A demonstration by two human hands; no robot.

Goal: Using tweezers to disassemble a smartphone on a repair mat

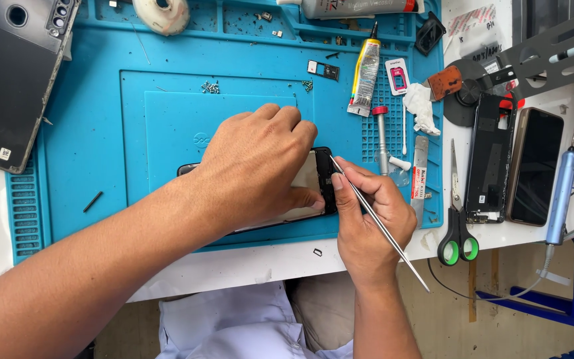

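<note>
An opened black phone (318, 183) lies flat on the blue work mat (101, 133), mostly covered by my left hand (254, 163), which presses down on it with the fingers curled over its far edge and the thumb along its near side. My right hand (370, 219) pinches thin metal tweezers (380, 223) like a pen. The tweezers' tip touches the phone's right end near the top corner. Their back end sticks out toward me past the table edge.
A grey phone back cover (8, 80) lies at far left. A glue tube (365, 70), screwdriver (380, 136), cotton swab and white tissue (423, 106) lie right of the phone. Green-handled scissors (458, 219), two dark phones (533, 166) and a blue pen-shaped tool (559, 199) rest off the mat.
</note>
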